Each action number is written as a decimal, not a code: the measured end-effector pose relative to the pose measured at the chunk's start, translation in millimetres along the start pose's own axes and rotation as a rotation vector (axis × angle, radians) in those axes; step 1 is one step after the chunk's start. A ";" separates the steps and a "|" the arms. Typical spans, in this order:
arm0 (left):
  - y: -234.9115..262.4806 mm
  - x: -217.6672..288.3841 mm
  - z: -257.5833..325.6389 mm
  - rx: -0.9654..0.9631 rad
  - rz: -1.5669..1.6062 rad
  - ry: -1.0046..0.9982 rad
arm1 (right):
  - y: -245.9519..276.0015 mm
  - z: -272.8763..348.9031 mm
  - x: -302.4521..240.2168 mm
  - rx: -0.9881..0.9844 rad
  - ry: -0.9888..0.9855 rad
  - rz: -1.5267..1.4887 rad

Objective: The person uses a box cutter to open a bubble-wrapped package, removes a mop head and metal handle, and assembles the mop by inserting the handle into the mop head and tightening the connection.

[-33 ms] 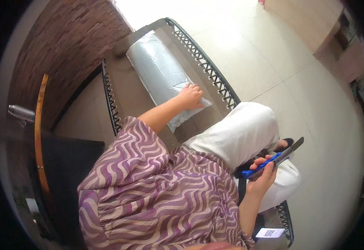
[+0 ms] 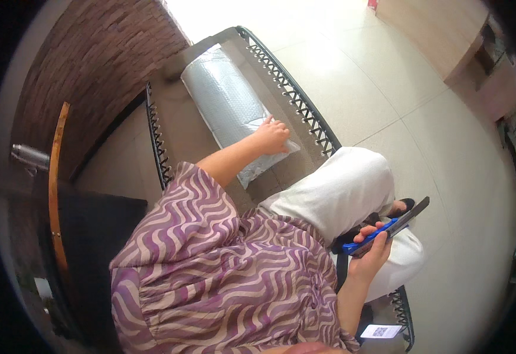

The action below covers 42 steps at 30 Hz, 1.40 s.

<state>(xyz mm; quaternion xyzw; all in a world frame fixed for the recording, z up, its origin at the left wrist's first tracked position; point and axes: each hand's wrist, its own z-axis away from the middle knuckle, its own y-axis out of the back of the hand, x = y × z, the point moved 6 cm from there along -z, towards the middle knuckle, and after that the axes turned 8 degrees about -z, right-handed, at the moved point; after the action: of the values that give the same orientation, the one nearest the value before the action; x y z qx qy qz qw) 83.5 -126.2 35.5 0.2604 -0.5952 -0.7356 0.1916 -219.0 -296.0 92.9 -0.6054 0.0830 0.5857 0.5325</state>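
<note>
A silver padded bubble envelope (image 2: 219, 82) lies lengthwise on the brown fabric of a lounger. My left hand (image 2: 271, 137) rests on the near part of this envelope, its fingers spread over the right edge. Off to the right, above my lap, my right hand (image 2: 373, 251) is closed round a box cutter (image 2: 391, 226) with a blue and dark handle. Its long dark blade is out and points up to the right, away from the envelope.
The lounger's black frame (image 2: 281, 85) is laced with cord along both sides. A brick-patterned wall (image 2: 92, 59) stands at the left, near a curved wooden armrest (image 2: 57, 189). A white card (image 2: 381, 331) with a square code lies at the lower right. Wooden furniture (image 2: 435, 35) is at the far right.
</note>
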 end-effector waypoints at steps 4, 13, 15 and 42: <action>-16.1 5.8 -13.6 -0.007 -0.041 -0.272 | 1.9 -0.8 -4.2 -0.034 0.012 -0.032; 23.7 15.5 -46.5 0.001 0.072 -0.328 | -6.7 4.9 -5.6 -0.125 0.007 -0.010; 88.8 23.1 -37.6 0.083 0.250 -0.276 | -15.0 4.4 -9.0 -0.178 0.002 0.016; 215.2 95.8 65.7 0.484 0.724 -0.491 | -29.8 -54.7 -0.2 -0.255 -0.214 -0.453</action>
<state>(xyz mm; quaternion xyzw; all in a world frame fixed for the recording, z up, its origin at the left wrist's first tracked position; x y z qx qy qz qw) -38.4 -178.9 240.8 -0.1067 -0.8285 -0.5024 0.2232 -163.6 -324.2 95.5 -0.6054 -0.1853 0.5182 0.5750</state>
